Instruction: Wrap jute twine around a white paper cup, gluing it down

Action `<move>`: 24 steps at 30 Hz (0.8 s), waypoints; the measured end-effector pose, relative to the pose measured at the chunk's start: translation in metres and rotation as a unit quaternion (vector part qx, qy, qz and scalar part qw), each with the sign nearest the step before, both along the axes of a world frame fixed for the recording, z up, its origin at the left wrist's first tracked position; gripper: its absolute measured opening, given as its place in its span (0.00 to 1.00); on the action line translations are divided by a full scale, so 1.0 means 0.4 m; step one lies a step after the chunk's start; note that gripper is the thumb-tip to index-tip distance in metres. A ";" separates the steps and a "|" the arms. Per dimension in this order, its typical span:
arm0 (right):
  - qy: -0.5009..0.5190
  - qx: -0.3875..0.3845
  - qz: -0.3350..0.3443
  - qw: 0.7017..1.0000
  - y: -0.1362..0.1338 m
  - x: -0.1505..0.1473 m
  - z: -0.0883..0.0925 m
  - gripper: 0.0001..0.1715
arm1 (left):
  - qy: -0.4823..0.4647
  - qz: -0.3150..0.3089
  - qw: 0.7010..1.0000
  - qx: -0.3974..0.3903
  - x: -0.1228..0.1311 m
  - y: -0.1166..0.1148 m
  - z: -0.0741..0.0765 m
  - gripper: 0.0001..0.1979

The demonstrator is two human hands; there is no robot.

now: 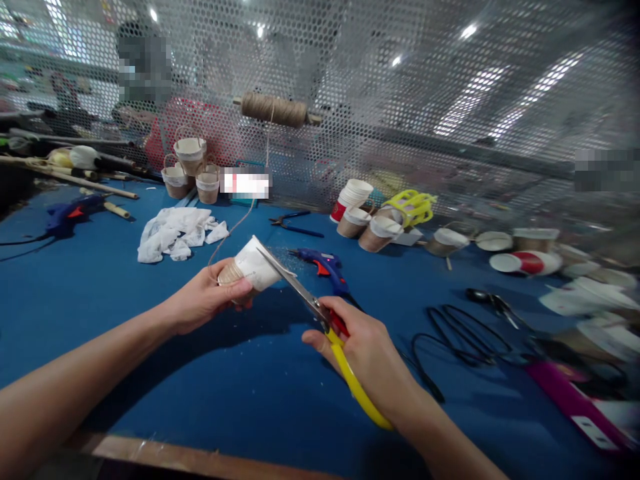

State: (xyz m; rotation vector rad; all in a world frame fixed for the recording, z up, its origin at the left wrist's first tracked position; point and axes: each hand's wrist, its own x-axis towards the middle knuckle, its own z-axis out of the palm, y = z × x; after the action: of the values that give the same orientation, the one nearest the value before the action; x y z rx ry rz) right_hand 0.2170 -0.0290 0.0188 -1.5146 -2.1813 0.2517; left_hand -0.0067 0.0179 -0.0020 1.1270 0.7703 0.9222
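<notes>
My left hand (203, 298) is closed round a white paper cup (253, 267) whose base is wound with brown twine; the cup lies on its side, mouth to the right. A strand of twine runs from it up to a twine spool (276, 110) on the mesh wall. My right hand (365, 350) grips yellow-and-red scissors (320, 313), whose blades reach the cup's rim. Both hands hover above the blue table (240, 393).
A blue glue gun (325, 265) lies just behind the scissors; another glue gun (70, 215) is far left. White rags (173, 230), pliers (293, 223), twine-wrapped cups (193, 167), stacked cups (367, 217), black cables (460, 340) and black scissors (495, 303) surround. A person sits behind the mesh.
</notes>
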 end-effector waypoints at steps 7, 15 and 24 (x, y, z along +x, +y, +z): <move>-0.011 -0.012 -0.012 1.000 -0.004 0.001 0.007 0.16 | -0.008 0.011 0.999 0.047 -0.009 0.009 -0.009 0.17; -0.011 0.018 0.002 1.000 0.003 0.011 -0.002 0.23 | -0.024 -0.091 0.996 -0.010 -0.031 0.013 -0.003 0.23; 0.000 -0.015 -0.005 1.000 0.003 0.010 -0.005 0.23 | 0.037 -0.070 0.997 -0.001 -0.021 0.005 0.005 0.18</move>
State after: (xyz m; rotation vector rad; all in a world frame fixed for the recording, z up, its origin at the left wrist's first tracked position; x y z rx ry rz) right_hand 0.2208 -0.0277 0.0166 -1.5407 -2.1800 0.2817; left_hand -0.0151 0.0199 -0.0001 1.2045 0.7421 0.7653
